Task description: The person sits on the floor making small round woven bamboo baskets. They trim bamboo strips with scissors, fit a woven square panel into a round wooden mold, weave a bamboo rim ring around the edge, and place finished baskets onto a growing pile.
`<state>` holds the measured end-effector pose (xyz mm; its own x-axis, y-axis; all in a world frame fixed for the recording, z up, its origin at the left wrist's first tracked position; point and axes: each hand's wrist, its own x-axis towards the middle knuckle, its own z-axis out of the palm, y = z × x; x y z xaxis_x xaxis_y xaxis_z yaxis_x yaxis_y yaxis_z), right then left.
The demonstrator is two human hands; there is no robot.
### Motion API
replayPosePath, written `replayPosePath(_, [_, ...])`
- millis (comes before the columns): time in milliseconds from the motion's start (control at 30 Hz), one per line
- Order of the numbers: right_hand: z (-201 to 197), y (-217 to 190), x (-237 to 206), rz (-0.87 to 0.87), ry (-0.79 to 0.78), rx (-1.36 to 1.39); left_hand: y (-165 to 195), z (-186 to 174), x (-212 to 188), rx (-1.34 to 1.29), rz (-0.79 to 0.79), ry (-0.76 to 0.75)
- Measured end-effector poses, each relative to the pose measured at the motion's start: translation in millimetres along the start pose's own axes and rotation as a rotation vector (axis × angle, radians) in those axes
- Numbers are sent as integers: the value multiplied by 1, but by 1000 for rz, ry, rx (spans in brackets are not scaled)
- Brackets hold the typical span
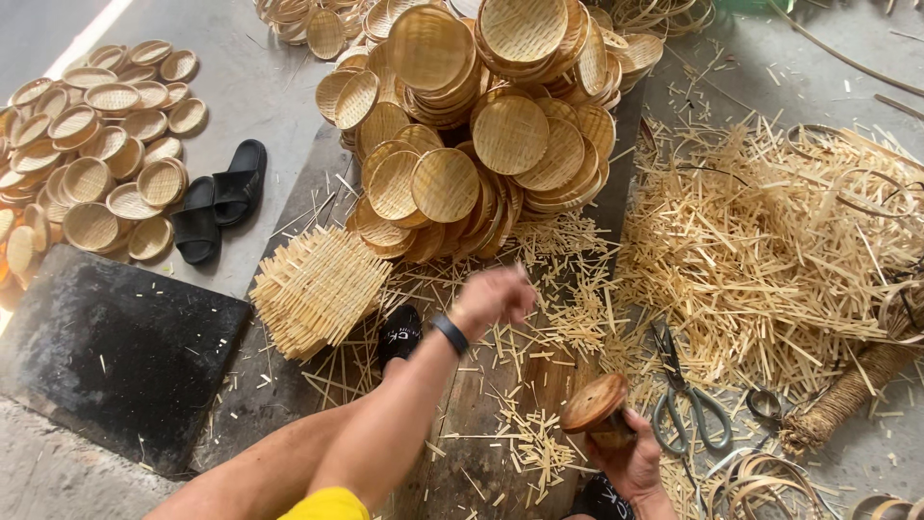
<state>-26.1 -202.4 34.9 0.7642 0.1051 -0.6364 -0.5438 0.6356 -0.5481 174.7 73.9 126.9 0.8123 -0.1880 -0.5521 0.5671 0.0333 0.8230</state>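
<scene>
Head view: right hand point(630, 462) fingers grip wooden block point(597, 406); scissors point(685, 400) beside, left hand point(493, 299) fingers unclear.

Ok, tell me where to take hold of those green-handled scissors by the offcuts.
Take the scissors by the looped green handles, coming from the near side. They lie flat with handles toward the person and blades pointing away into the bamboo offcuts, so the loops are the safest, most open part to take.

From my remote seat I see pale straw-yellow woven trays point(510, 135) with a fine basket-weave pattern, matching yellow bamboo offcuts point(770, 250), black sandals point(219, 197) on grey concrete, a black wristband point(449, 333), a reddish-brown wooden round block point(594, 403), grey-green-handled scissors point(685, 404) and a yellow sleeve point(327, 505).
</scene>
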Motion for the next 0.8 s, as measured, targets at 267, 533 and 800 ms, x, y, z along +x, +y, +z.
replayPosePath(267, [1, 19, 39, -84, -67, -406, -181, 67, -43, -183, -257, 237])
replayPosePath(533, [3, 49, 67, -21, 192, -426, -113, -58, -21, 970, 711, 537])
replayPosePath(800, [-32, 58, 56, 45, 270, -398, -50, -226, -47, 1223, -36, 685])
